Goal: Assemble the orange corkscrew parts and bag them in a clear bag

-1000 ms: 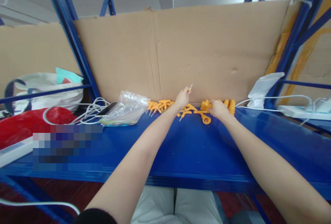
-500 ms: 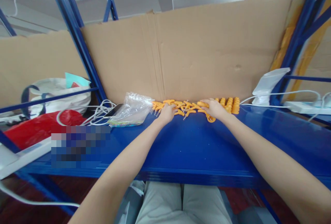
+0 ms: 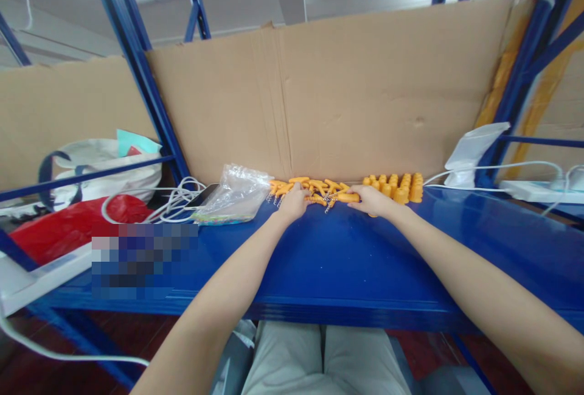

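A heap of small orange branching plastic pieces (image 3: 319, 185), some with thin metal chains, lies along the back of the blue table. My left hand (image 3: 294, 201) is at the heap's left part, fingers curled down among the pieces; whatever they grip is hidden. Between the fingertips of my right hand (image 3: 371, 200) is an orange cylindrical piece (image 3: 347, 198), lying sideways and pointing left toward the heap. Just right of that hand stand rows of similar orange cylindrical pieces (image 3: 401, 191). Another orange edge shows under the right palm, mostly covered.
Left of the heap lies a clear plastic bag (image 3: 237, 194), with white cables (image 3: 180, 197) beyond it. A red bag (image 3: 82, 224) sits further left. Cardboard (image 3: 365, 90) walls off the back of the blue table (image 3: 337, 261). A white pouch (image 3: 472, 151) leans at the right post.
My right hand has shifted slightly left and toward me, away from the standing rows, bringing an orange cylindrical piece to the heap. My left hand has hardly moved.
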A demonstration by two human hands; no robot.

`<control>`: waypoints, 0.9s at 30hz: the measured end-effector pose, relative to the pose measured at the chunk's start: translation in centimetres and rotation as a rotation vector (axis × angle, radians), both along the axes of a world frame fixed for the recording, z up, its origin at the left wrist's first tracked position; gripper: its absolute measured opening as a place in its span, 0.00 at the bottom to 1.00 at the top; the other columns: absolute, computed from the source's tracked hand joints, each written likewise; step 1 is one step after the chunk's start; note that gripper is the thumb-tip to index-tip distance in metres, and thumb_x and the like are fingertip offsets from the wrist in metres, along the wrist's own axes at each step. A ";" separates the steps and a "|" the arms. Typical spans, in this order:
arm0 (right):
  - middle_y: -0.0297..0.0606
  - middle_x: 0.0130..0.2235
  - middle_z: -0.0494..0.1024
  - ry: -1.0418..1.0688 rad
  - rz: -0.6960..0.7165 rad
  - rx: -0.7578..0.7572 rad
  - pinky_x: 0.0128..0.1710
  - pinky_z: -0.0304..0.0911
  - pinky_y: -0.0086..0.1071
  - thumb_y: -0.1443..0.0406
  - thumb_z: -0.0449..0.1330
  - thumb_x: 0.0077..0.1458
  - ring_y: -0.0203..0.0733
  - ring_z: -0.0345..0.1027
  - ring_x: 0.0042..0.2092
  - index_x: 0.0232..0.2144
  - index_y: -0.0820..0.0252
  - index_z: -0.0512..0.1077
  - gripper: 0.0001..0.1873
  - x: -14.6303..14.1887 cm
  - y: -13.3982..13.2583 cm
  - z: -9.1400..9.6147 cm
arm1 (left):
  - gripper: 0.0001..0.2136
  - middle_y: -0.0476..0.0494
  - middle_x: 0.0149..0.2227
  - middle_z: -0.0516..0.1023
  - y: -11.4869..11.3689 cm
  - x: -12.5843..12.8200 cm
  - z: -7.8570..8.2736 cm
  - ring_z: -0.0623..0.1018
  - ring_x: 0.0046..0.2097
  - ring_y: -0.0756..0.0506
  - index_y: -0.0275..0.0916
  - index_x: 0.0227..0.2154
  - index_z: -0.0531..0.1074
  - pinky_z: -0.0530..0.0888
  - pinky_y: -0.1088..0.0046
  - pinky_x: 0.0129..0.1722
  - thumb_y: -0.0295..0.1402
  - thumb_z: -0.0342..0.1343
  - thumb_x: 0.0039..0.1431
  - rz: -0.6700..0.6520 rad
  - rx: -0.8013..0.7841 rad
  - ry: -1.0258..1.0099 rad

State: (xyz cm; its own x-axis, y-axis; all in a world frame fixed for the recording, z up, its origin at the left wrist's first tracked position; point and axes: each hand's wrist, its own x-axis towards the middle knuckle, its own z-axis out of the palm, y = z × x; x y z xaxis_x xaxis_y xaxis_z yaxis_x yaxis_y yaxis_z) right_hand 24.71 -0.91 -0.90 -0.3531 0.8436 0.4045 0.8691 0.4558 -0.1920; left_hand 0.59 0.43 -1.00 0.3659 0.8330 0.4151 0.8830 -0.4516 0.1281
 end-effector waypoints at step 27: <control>0.43 0.41 0.80 0.027 0.193 0.103 0.44 0.64 0.34 0.69 0.60 0.53 0.45 0.72 0.43 0.43 0.61 0.78 0.14 -0.5 -0.5 0.2 | 0.09 0.52 0.21 0.74 0.1 0.9 0.3 0.72 0.23 0.53 0.35 0.39 0.77 0.72 0.78 0.25 0.24 0.60 0.54 -0.102 -0.468 -0.625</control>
State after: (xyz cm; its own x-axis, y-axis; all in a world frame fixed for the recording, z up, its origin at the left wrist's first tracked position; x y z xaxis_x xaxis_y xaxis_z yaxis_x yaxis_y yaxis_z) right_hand 24.24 -1.38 -0.70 -0.4924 0.7147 0.4967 0.7588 0.6320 -0.1573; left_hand 1.45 0.54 -0.66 0.2638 0.9469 0.1836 0.5417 -0.3029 0.7841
